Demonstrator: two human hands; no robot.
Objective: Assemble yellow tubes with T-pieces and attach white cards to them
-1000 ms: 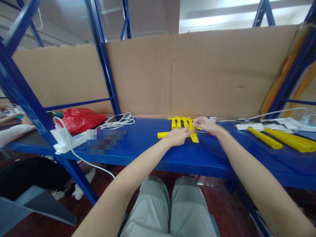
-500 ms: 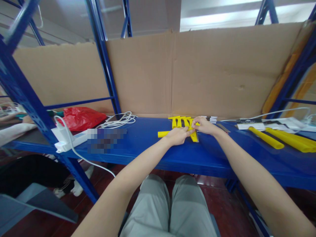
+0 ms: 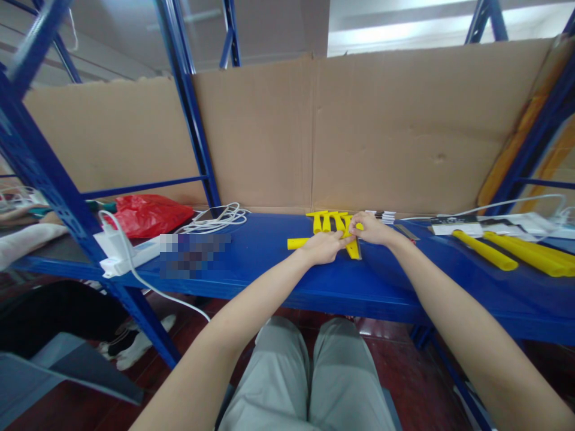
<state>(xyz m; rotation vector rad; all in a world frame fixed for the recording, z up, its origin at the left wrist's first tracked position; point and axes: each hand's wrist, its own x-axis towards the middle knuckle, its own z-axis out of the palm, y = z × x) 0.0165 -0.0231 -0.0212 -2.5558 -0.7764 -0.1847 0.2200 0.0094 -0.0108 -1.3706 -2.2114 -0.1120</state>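
My left hand [image 3: 327, 248] is closed over a yellow plastic tool [image 3: 354, 250] that lies on the blue shelf, with a finger stretched along it. At the same tool, my right hand [image 3: 369, 228] is pinched together beside the left fingertips. Whatever sits in that pinch is too small to make out. Several similar yellow tools [image 3: 327, 222] stand in a row just behind. A yellow tubular handle [image 3: 297, 243] sticks out to the left from beneath my left hand.
Yellow tubular handles [image 3: 485, 250] with white and black cards lie at the right. A small stack of white pieces [image 3: 388, 217] sits behind my right hand. A power strip [image 3: 139, 251], white cable [image 3: 220, 216] and red bag [image 3: 150, 214] are at the left. Cardboard [image 3: 359, 131] backs the shelf.
My hands stay at the same yellow tool, with hardly any visible movement. At the far left, another person's foot has shifted slightly.
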